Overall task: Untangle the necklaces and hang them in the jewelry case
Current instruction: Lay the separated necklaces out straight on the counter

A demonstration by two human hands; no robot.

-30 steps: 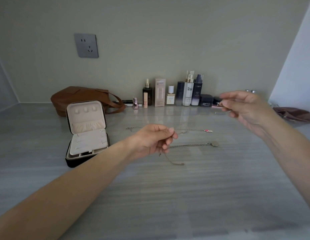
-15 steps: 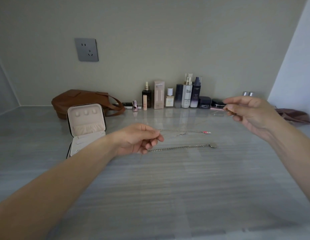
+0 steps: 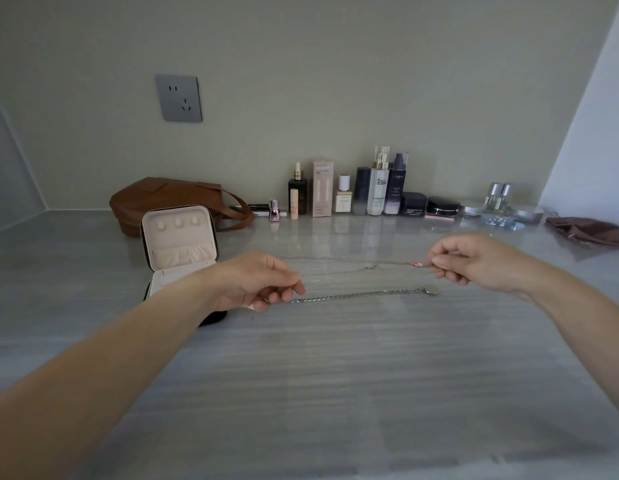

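Left hand [image 3: 256,285] and right hand [image 3: 474,263] each pinch an end of a faint thin chain [image 3: 368,268] with their fingers, stretched mid-worktop [image 3: 335,375]; case [image 3: 179,244] stands open leftward.

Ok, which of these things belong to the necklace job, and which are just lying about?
Job: left hand, right hand, the faint fine chain they pinch, pink-pendant necklace, disc-pendant necklace, open jewelry case.
Lying about: brown bag, cosmetic bottles, wall socket, dark pouch.
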